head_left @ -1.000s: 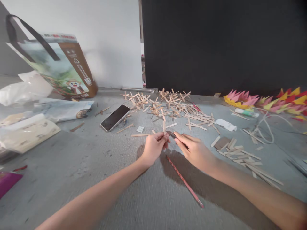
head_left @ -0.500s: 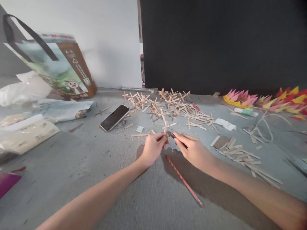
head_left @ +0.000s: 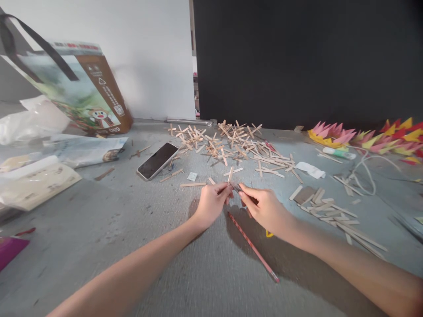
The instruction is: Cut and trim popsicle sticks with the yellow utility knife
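My left hand [head_left: 213, 202] is closed with a pinch on a small wooden craft stick [head_left: 230, 175], whose upper end sticks up from the fingertips. Facing it, my right hand [head_left: 266, 209] wraps round a dark, narrow tool [head_left: 237, 187]; the tool's tip meets the stick by the left fingertips. Most of that tool is hidden in the palm, so its kind is unclear. A bit of yellow loop [head_left: 269, 234] shows under the right wrist, and I cannot tell whether it belongs to the tool. Below the hands a red patterned pencil [head_left: 254, 247] lies slantwise on the grey surface.
A pile of craft sticks, many crossed [head_left: 228, 143], lies ahead; loose sticks [head_left: 330, 211] are at right. A phone [head_left: 157, 161] lies left of centre. Carrier bag [head_left: 89, 92] and plastic packets [head_left: 36, 182] stand left. Paper petals [head_left: 332, 134], a glue stick [head_left: 339, 153] and white cable [head_left: 363, 171] lie right.
The craft stick's upper end has tilted slightly to the right. The right hand has turned a little, and a yellow loop now shows beneath it. Both hands stay in nearly the same place.
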Available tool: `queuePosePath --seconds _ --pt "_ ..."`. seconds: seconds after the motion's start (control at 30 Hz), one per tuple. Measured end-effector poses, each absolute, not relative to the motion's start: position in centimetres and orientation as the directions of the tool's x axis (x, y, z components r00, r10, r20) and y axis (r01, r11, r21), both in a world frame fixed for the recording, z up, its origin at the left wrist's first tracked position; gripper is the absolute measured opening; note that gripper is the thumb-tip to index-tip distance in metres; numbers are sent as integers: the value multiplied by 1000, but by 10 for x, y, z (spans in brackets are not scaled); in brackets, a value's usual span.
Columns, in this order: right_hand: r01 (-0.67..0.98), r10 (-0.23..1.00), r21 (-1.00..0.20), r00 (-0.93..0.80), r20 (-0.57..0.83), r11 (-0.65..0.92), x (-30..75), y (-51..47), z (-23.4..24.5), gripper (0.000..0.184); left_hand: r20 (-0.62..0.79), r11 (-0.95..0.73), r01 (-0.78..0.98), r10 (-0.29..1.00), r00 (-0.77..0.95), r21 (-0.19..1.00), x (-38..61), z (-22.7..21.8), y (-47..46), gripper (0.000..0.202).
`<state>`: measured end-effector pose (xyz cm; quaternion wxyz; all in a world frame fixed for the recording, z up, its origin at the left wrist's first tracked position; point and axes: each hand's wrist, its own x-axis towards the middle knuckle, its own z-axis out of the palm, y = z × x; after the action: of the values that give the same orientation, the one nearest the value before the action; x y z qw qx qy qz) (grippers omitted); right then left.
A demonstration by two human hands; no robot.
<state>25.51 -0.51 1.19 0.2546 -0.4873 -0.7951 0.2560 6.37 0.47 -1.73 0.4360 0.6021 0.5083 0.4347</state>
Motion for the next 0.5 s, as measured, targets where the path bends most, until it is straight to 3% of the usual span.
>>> queuePosePath --seconds 0.2,0.5 --pt "519 934 -838 -357 -35 167 252 -8 17 56 83 -105 240 991 104 965 64 -19 5 38" --pt "408 928 -913 -342 -149 4 248 -11 26 51 79 -101 256 992 97 961 63 -19 4 34"
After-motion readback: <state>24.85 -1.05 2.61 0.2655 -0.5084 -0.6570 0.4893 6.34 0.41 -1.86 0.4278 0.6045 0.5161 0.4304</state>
